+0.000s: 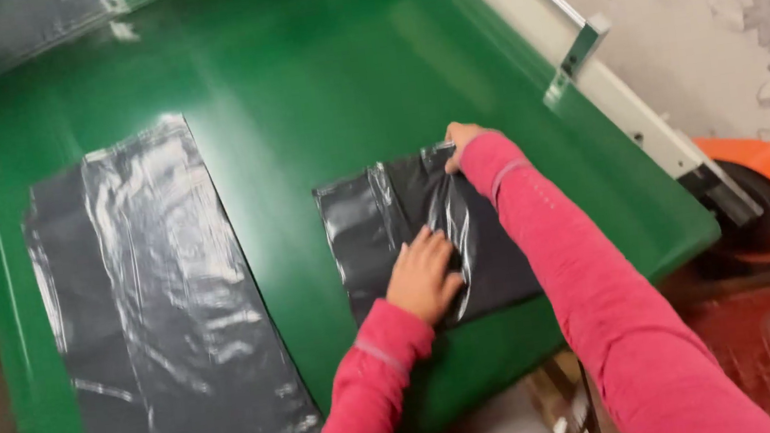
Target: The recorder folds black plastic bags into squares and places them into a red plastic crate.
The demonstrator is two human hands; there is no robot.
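Now my left hand (pixel 422 278) lies flat, fingers spread, pressing the folded black plastic bag (pixel 407 233) onto the green counter (pixel 309 79); my right hand (pixel 460 139) pinches its far edge in a closed grip. Another black bag (pixel 162 312) lies spread out well apart, to the left.

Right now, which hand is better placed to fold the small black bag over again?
Probably the right hand: it pinches the far edge of the folded black bag, while the left hand lies flat on it.
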